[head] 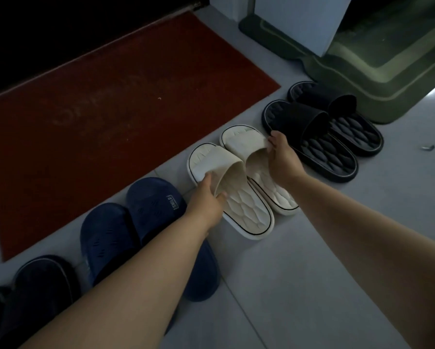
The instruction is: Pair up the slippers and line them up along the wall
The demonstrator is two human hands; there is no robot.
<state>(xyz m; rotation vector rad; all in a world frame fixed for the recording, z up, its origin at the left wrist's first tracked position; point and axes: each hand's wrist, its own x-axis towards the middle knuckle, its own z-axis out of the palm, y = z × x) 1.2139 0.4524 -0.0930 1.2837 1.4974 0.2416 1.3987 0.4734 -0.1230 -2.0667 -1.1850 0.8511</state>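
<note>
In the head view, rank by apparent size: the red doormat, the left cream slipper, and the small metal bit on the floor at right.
1. Red doormat, by far the largest.
2. Left cream slipper.
3. Small metal bit, tiny; too small to identify.

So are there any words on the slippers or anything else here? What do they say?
"SMILE": on a small tag on the strap of a blue slipper, the one beside the cream pair.
The red mat has a faint worn pattern; no letters can be made out.
No other words show on the cream, black or dark slippers.
</note>
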